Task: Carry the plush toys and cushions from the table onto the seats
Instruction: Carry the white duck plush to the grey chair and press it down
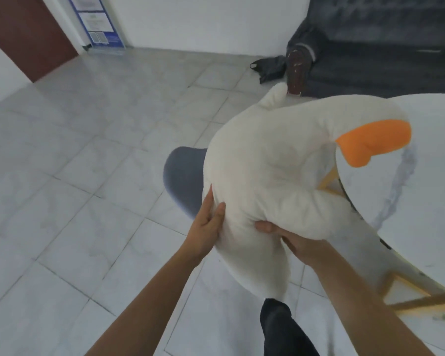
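A large white plush goose [275,165] with an orange beak [373,142] is held up in the air in front of me. My left hand [208,227] grips its left side and my right hand [296,240] grips it from underneath. The plush hangs over a grey chair seat [183,176], which it partly hides. Its beak end reaches over the edge of the round white marble table [427,181] on the right.
A dark grey sofa [385,55] stands at the back right with a dark wooden leg [297,70] and a black bag [270,68] beside it. A brown door [28,34] is at the far left. White tiled floor spreads to the left. My dark trouser leg [283,330] shows below.
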Demonstrator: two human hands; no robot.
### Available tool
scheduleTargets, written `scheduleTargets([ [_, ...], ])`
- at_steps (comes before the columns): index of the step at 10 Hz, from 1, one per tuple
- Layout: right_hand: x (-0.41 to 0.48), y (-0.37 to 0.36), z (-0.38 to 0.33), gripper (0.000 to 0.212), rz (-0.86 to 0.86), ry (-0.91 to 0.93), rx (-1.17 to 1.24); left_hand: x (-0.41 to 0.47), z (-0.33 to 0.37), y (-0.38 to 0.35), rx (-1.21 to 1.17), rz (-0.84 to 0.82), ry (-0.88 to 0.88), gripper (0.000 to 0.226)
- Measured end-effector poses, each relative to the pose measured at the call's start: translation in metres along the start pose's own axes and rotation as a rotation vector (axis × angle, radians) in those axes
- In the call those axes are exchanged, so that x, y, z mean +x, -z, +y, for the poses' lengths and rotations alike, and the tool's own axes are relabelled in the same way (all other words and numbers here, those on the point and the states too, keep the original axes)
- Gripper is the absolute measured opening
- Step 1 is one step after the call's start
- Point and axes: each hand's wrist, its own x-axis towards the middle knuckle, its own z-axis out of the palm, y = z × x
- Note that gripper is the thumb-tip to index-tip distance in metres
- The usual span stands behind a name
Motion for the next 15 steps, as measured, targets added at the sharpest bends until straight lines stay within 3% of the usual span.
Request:
scheduleTargets([
  [1, 0.072, 0.017, -0.008, 0.107, 0.075, -0.093, -0.065, 0.071, -0.007, 0.010, -0.013, 0.023, 0.097, 0.046],
  [2, 0.131, 0.014, -0.019, 0.054, 0.187, -0.025, -0.229, 0.129, -0.019, 0.022, -0.119, 0.094, 0.247, 0.054],
  [3, 0.182, 0.004, -0.004, 0.034, 0.250, 0.050, -0.456, 0.175, -0.038, 0.020, -0.194, 0.044, 0.271, 0.053],
  [4, 0.248, -0.004, 0.069, 0.061, 0.366, 0.045, -0.632, 0.221, -0.099, 0.022, -0.243, 0.033, 0.381, 0.049],
  [5, 0.293, -0.006, 0.119, 0.077, 0.338, -0.010, -0.652, 0.254, -0.163, 0.020, -0.269, 0.020, 0.498, 0.059],
  [6, 0.332, -0.004, 0.177, 0.116, 0.069, -0.110, -0.777, 0.279, -0.249, 0.019, -0.288, 0.071, 0.771, 0.081],
  [7, 0.347, -0.002, 0.212, 0.122, -0.181, -0.160, -0.871, 0.296, -0.278, 0.028, -0.503, 0.262, 0.896, 0.067],
  [8, 0.350, -0.002, 0.218, 0.113, -0.200, -0.150, -0.854, 0.292, -0.278, 0.039, -0.595, 0.505, 0.906, 0.024],
  [9, 0.344, 0.001, 0.220, 0.117, 0.009, -0.137, -0.708, 0.287, -0.261, 0.036, -0.562, 0.224, 0.969, 0.063],
  [10, 0.347, -0.006, 0.222, 0.148, 0.151, -0.234, -0.841, 0.302, -0.262, 0.033, -0.224, 0.216, 0.852, 0.111],
  [11, 0.362, -0.007, 0.226, 0.165, 0.166, -0.482, -0.769, 0.302, -0.279, 0.025, -0.213, 0.300, 0.795, 0.080],
  [12, 0.366, -0.003, 0.225, 0.158, 0.110, -0.440, -0.774, 0.286, -0.275, 0.026, -0.057, 0.327, 0.695, 0.055],
  [13, 0.361, -0.010, 0.223, 0.148, 0.153, -0.305, -0.812, 0.286, -0.284, 0.041, -0.047, 0.362, 0.598, 0.061],
  [14, 0.374, -0.018, 0.224, 0.148, 0.071, -0.345, -0.841, 0.300, -0.282, 0.054, -0.058, 0.307, 0.657, 0.094],
  [15, 0.395, -0.016, 0.234, 0.152, -0.087, -0.446, -0.903, 0.310, -0.280, 0.052, -0.037, 0.256, 0.715, 0.097],
])
